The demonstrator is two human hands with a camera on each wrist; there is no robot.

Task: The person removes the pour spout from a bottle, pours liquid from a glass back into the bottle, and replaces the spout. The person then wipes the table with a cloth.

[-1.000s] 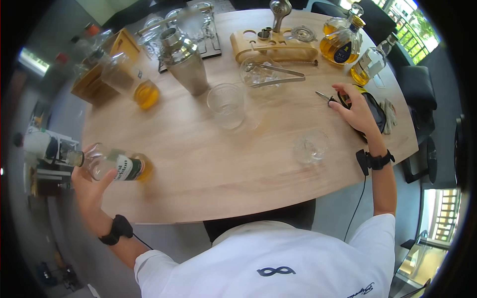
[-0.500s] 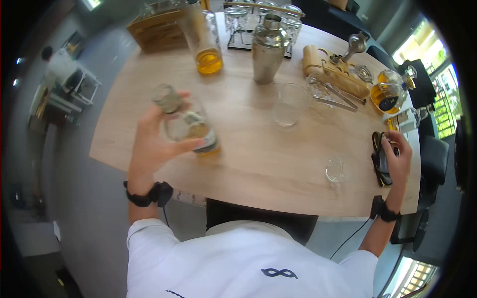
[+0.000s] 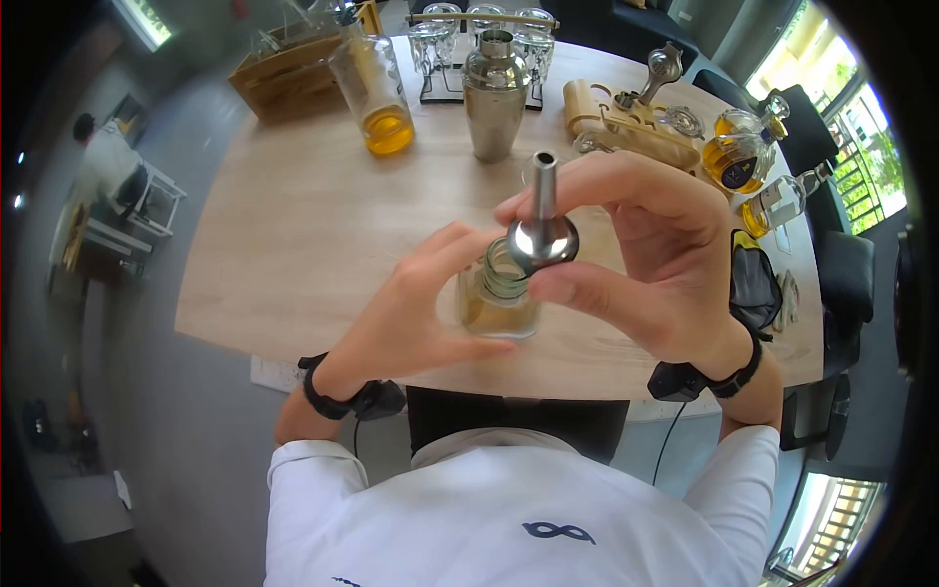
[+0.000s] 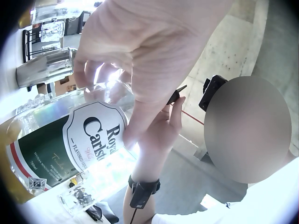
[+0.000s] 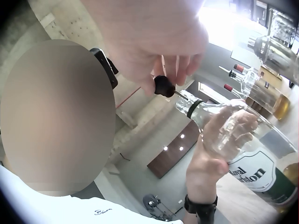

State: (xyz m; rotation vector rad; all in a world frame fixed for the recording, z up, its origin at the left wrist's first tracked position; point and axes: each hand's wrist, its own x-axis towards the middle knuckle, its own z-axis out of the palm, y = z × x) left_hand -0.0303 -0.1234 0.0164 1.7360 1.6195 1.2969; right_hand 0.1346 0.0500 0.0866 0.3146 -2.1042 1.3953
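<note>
My left hand (image 3: 401,303) grips a clear glass whisky bottle (image 3: 501,315) around its body. The bottle's mouth is uncapped, and amber liquid lies low inside. In the left wrist view, the bottle's white and green label (image 4: 96,140) reads "Royal Carlston" in part. Between thumb and fingers, my right hand (image 3: 655,254) pinches a metal bottle pourer (image 3: 544,235) with its spout up, right at the bottle's mouth. The pourer's dark stopper (image 5: 164,87) and thin tube show beside the glass neck (image 5: 194,108) in the right wrist view.
Behind my hands stand a steel shaker (image 3: 492,103) and another bottle (image 3: 386,122) with amber liquid. A wooden bar-tool stand (image 3: 641,132) and two liquor bottles, one a round decanter (image 3: 738,157), are at the back right. A black pouch (image 3: 755,284) lies near the right edge.
My left hand has brought the bottle from the table's left side to the middle. My right hand has left the black pouch and come to the bottle's mouth with the pourer.
</note>
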